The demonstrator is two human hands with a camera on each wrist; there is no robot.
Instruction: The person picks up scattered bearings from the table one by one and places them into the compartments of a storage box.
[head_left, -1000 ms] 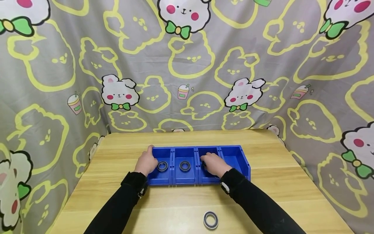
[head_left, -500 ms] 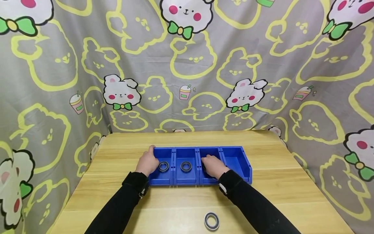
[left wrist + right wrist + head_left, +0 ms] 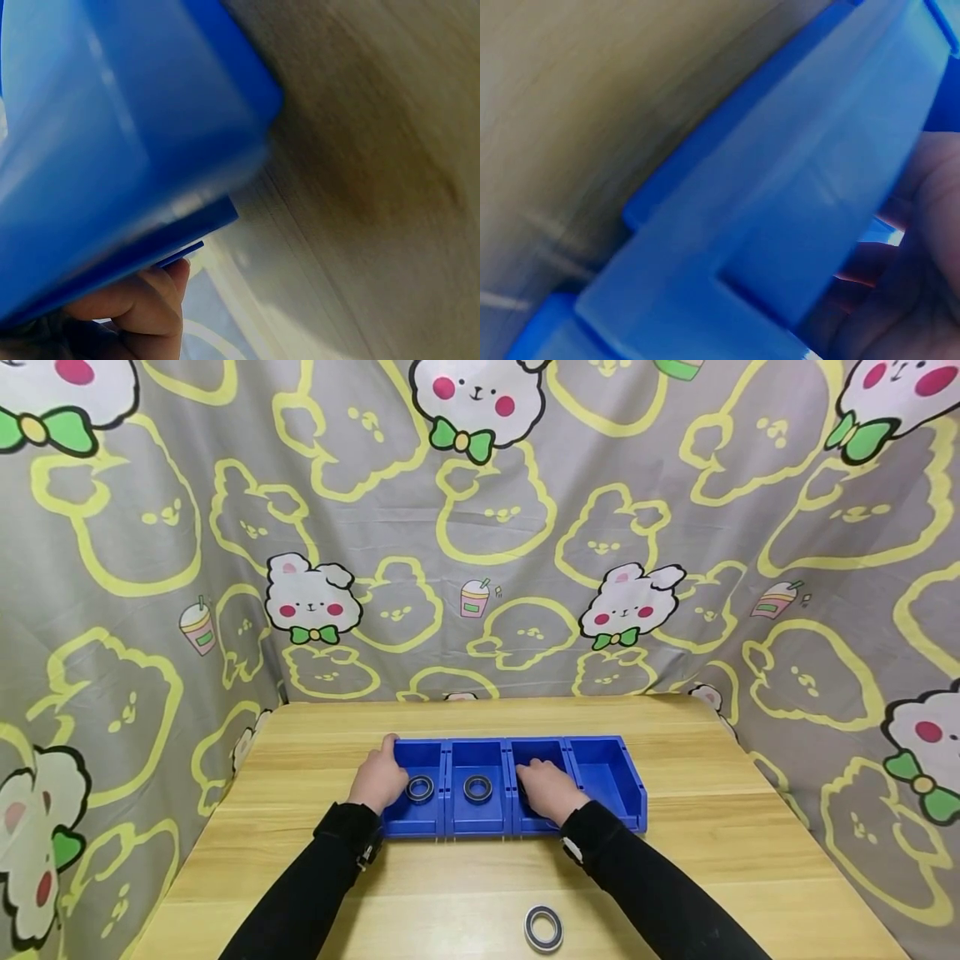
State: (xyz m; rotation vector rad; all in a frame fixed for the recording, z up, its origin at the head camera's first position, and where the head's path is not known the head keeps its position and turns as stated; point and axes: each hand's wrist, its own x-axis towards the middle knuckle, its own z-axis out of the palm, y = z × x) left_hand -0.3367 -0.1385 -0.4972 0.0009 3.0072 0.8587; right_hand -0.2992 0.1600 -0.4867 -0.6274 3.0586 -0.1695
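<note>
A row of joined blue bins [image 3: 477, 823] stands on the wooden table. My left hand [image 3: 378, 779] grips the outer wall of the leftmost bin, and in the left wrist view its curled fingers [image 3: 150, 306] lie against the rim. My right hand [image 3: 551, 787] reaches down into the third bin, fingers curled around a dark ring bearing that is almost wholly hidden by them. The right wrist view shows the fingers partly behind the bin wall [image 3: 780, 202]. One bearing [image 3: 420, 789] lies in the first bin and another bearing [image 3: 477, 789] in the second.
Near the front of the table [image 3: 442, 902] lies a larger ring bearing [image 3: 543, 929], close to the right forearm. The rightmost bin [image 3: 606, 777] shows a bare blue floor. A patterned grey curtain [image 3: 517, 635] hangs behind and along both sides.
The right hand has sunk slightly in the third bin, and the bearing at its fingertips is now more hidden. The left hand stays on the bin wall.
</note>
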